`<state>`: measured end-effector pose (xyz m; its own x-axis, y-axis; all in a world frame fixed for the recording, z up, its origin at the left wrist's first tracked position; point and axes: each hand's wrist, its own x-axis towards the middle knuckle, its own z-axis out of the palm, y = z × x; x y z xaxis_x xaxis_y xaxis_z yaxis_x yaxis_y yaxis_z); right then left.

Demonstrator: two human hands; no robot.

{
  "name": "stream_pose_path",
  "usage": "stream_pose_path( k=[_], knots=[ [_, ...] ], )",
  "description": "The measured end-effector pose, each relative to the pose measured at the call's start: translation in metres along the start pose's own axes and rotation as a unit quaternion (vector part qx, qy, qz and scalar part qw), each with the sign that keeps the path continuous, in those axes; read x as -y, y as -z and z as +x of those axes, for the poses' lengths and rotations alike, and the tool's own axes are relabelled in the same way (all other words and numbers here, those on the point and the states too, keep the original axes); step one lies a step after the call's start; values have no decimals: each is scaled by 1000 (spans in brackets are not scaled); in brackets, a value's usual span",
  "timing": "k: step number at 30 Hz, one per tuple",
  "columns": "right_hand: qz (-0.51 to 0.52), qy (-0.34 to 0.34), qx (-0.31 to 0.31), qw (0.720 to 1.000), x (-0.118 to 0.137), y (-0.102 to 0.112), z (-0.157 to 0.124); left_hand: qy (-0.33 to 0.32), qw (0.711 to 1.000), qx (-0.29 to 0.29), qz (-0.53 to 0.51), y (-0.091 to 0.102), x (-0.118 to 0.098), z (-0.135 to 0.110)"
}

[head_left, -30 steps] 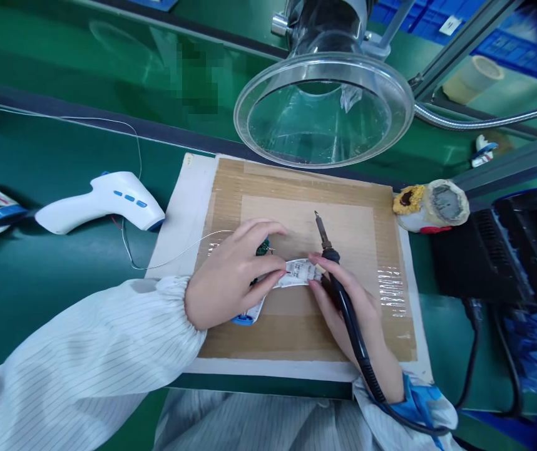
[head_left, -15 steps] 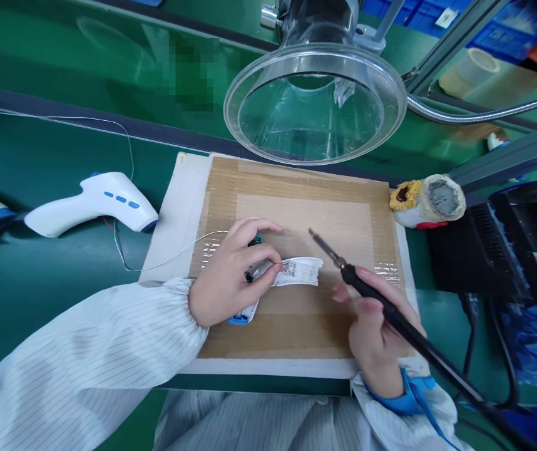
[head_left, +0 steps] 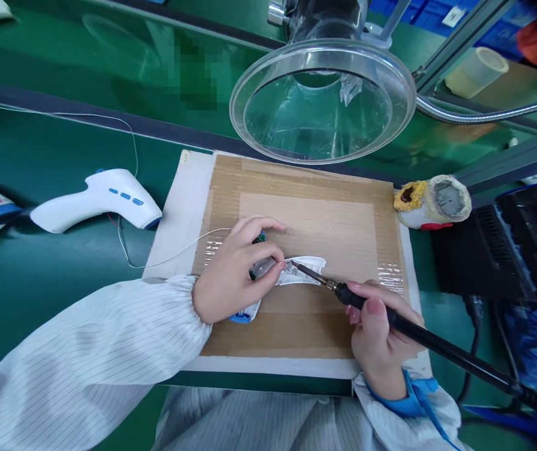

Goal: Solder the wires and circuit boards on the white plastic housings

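Reading from the head-camera feed at my remote station. The left hand (head_left: 235,269) is nearly closed, curled around a small assembly lying toward 8 o'clock from the centre of the cardboard work mat (head_left: 306,188). A green circuit board (head_left: 260,238) shows only in part past the fingers, a white printed strip (head_left: 303,272) extends toward 3 o'clock from the fingertips, and a blue-edged piece (head_left: 241,318) sticks out below the hand. I cannot tell exactly how the fingers bear on the board. The right hand (head_left: 381,332) is closed in a pencil grip on the black handle of a soldering iron (head_left: 437,341), with its tip at the white strip, just beside the left fingertips; contact cannot be confirmed from this view. A thin wire (head_left: 179,254) runs from under the left hand toward 9 o'clock. Off the mat: a white pistol-grip device (head_left: 99,197) at 9 o'clock, a tip-cleaner holder (head_left: 430,202) at 3 o'clock, a black soldering station (head_left: 479,250) beyond it, and a clear fume-extraction hood (head_left: 320,44) above the mat at 12 o'clock.
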<state>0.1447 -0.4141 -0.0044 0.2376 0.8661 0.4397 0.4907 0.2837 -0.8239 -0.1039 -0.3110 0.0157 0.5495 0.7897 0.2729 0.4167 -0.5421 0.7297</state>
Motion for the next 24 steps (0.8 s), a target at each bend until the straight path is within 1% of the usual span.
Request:
stream_pose_path(
  k=[3, 8, 11, 14, 16, 19, 20, 22, 24],
  knots=[
    [6, -2, -11, 1000, 1, -2, 1, -3, 1000, 1, -1, 2, -1, 0],
    [33, 8, -73, 997, -1, -5, 1, -8, 1000, 2, -2, 3, 0, 0],
    [35, 3, -64, 997, -1, -5, 1, -6, 1000, 1, 0, 2, 0, 0],
    [17, -14, -29, 999, 0, -6, 4, -9, 1000, -1, 5, 1, 1, 0],
    [-27, -14, 30, 999, 1, -10, 8, -16, 1000, -3, 11, -1, 2, 0],
    [-87, 32, 133, 987, -1, -17, 15, -34, 999, -19, 38, 0, 4, -1],
    [-98, 45, 152, 983, -2, -20, 16, -49, 997, -28, 54, 1, 4, -2],
    [-116, 64, 158, 978, -4, -22, 18, -105, 990, -37, 93, 7, 5, -4],
    [-130, 71, 147, 978, -6, -23, 18, -172, 974, -13, 147, 14, 6, -7]
  ],
)
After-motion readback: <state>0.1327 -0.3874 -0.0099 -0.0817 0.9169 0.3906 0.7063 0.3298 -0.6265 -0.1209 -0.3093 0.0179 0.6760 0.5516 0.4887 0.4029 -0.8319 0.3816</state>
